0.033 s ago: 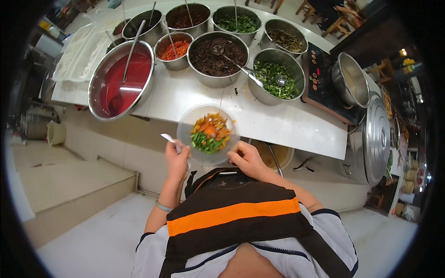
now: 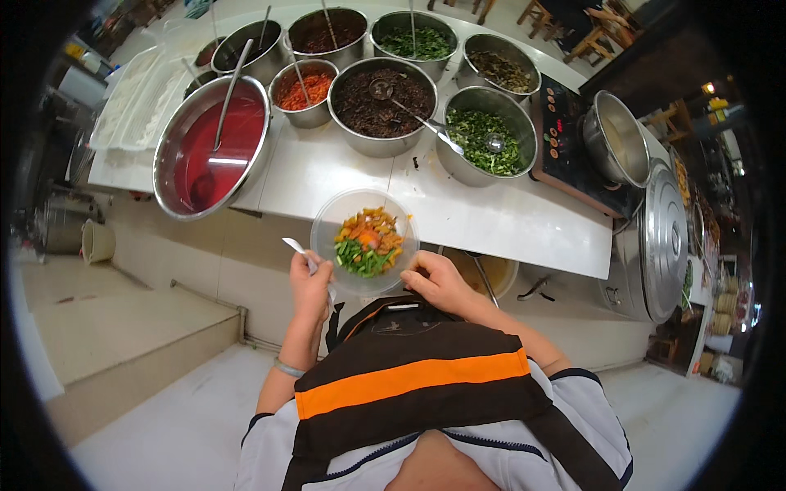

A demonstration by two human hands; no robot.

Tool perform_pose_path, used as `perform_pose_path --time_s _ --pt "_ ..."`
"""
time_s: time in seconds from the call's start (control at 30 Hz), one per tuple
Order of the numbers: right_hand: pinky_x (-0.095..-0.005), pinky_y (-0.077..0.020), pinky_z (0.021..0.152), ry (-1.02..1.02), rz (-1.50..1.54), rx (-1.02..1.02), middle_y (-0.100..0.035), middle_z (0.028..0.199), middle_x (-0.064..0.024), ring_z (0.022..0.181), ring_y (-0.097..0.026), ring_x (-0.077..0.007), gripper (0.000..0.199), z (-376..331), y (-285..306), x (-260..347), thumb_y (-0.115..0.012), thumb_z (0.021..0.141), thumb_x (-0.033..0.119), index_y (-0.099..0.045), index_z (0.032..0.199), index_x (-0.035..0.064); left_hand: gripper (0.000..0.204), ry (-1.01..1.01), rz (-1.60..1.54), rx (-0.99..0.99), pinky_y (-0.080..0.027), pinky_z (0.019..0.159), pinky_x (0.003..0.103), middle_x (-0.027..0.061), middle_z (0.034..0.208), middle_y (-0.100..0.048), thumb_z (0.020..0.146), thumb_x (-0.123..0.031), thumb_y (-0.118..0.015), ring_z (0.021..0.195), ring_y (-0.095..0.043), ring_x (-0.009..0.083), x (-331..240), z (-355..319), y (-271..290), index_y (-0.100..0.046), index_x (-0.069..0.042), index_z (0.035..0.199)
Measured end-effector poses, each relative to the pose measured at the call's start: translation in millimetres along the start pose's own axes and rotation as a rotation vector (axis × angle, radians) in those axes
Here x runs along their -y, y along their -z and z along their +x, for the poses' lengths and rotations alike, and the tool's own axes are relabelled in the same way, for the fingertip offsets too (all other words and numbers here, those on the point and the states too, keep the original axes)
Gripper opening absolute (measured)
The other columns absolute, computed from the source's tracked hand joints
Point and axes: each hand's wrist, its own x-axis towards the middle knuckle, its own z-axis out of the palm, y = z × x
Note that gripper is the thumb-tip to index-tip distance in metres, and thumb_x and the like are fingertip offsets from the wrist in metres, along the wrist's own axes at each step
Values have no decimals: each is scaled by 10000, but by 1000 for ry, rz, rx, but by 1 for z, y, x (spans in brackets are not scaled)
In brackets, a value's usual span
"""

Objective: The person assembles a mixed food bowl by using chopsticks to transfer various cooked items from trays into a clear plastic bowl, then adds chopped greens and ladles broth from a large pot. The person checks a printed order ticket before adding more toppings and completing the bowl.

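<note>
A clear round plastic bowl (image 2: 329,214) is in front of me at the counter's front edge, its near part beyond that edge. It holds chopped greens (image 2: 359,259) and orange-yellow diced pieces (image 2: 370,224). My left hand (image 2: 309,282), at the bowl's near left, is closed on a slim white strip (image 2: 296,245) whose tip points up and left; its kind cannot be made out. At the near right rim, my right hand (image 2: 435,279) has curled fingers closed on the bowl. The undersides of both hands are hidden.
Behind the bowl, several steel pots of chopped food crowd the counter (image 2: 286,190). A basin of red liquid (image 2: 176,131) is at left, its ladle upright. To the right are an induction cooker (image 2: 558,139), a steel pan (image 2: 604,155) and a large lidded pot (image 2: 667,237).
</note>
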Motion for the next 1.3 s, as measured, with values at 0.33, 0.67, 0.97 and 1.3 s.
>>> perform_pose_path --time_s 0.33,0.67,0.97,1.3 --pt "-299 -463 591 -65 -322 -442 -618 722 -102 637 -583 -154 232 102 165 -13 -562 836 71 -630 1048 7 216 13 -70 3 -436 550 291 23 714 -466 768 58 -558 583 -474 124 -19 31 -10 -433 -86 869" --pt "-358 -480 662 -81 -433 -68 -622 778 -156 699 -603 -249 220 167 196 -40 -608 813 162 -632 956 -4 230 -9 31 -165 -440 569 268 8 744 -468 781 66 -564 592 -490 116 -54 51 -54 -447 -93 898" --pt "-205 -411 560 -258 208 -725 -553 757 -10 611 -498 -62 176 82 242 -38 -493 938 148 -615 922 22 245 -7 79 -188 -453 565 286 14 748 -468 776 55 -567 593 -484 119 -83 63 -41 -437 -85 930" --pt "-199 -350 525 -363 174 -848 -526 711 2 591 -450 -58 206 53 208 -51 -499 933 197 -618 939 29 197 39 90 -217 -436 586 270 8 783 -468 823 -5 -574 657 -490 104 -27 109 12 -473 -80 974"
